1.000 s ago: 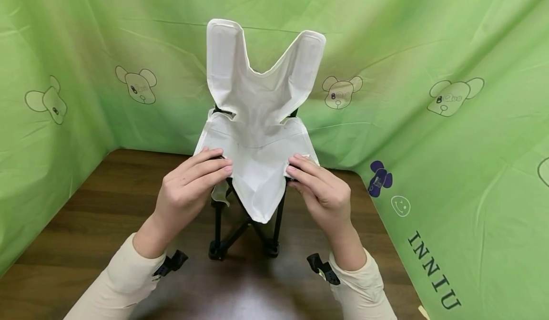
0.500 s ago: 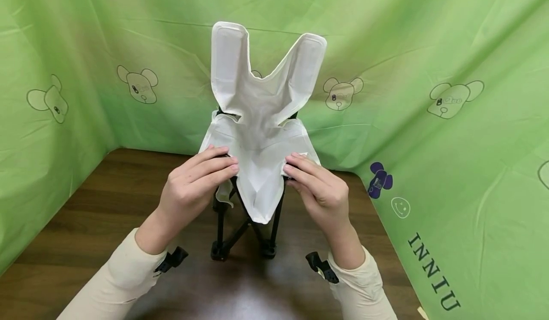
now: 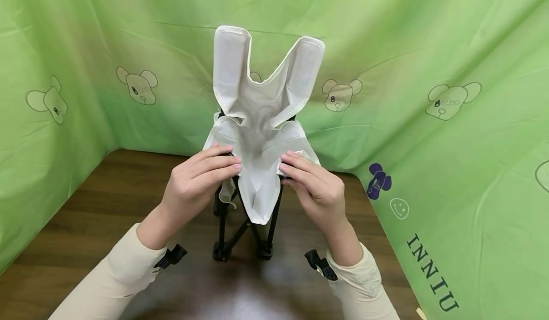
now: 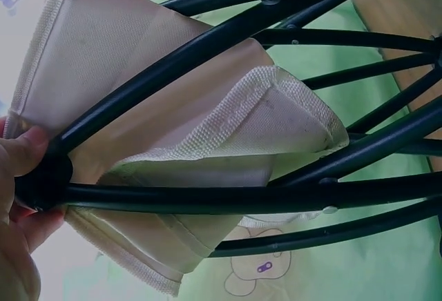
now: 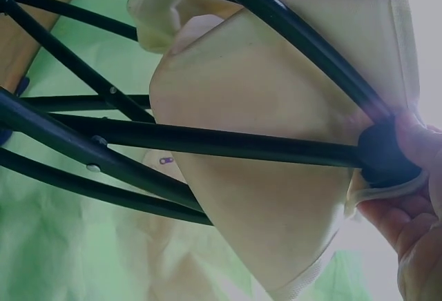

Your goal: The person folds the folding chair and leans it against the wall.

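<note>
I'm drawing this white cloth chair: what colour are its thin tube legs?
The thin, round tube legs are black, best seen in the head view.

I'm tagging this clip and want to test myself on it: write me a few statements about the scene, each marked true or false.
1. The left hand grips a black joint. True.
2. The right hand touches nothing. False: the right hand grips another black joint.
3. Two flaps of the white cloth point upward beyond the hands. True.
4. The black legs run side by side and never cross. False: some cross below the cloth.
5. The backdrop is green, with animal faces printed on it. True.
</note>
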`<state>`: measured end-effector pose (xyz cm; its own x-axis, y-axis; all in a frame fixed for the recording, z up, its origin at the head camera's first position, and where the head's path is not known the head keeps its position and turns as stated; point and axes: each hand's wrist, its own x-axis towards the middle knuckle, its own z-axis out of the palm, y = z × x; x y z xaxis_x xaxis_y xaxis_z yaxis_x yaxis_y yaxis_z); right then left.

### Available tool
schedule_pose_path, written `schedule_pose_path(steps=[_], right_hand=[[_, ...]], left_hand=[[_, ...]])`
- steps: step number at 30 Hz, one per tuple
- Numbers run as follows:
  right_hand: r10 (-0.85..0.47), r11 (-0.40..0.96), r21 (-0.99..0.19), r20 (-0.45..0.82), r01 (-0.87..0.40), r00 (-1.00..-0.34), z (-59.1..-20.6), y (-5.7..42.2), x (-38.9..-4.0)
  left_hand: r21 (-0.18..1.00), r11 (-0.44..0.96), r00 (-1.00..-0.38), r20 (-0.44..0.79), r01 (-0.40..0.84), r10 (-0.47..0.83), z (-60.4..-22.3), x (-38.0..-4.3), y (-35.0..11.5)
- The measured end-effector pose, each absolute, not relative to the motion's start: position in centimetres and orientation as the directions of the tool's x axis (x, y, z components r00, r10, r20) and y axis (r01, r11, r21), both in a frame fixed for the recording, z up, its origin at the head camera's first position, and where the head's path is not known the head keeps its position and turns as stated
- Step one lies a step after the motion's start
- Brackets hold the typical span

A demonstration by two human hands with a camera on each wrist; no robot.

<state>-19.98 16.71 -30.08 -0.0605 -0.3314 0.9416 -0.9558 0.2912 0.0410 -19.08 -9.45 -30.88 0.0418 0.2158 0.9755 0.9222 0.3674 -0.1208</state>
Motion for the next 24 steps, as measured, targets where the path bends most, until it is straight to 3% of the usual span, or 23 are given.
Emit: schedule_pose_path(steps=[8,24], right_hand=[[-0.335,0.258,0.018,0.939,-0.966,-0.073,-29.9,16.4,-20.2],[-0.314,0.184,-0.049,0.944,-0.982,-0.106,-29.6,16.3,-21.1]], left_hand=[[-0.065,0.318,0.004,0.982,0.946,0.189,-30.9,-19.6,-9.3],[-0.055,0.279,-0.014,0.971,0.959,0.239,-30.2,-20.3,-8.5]])
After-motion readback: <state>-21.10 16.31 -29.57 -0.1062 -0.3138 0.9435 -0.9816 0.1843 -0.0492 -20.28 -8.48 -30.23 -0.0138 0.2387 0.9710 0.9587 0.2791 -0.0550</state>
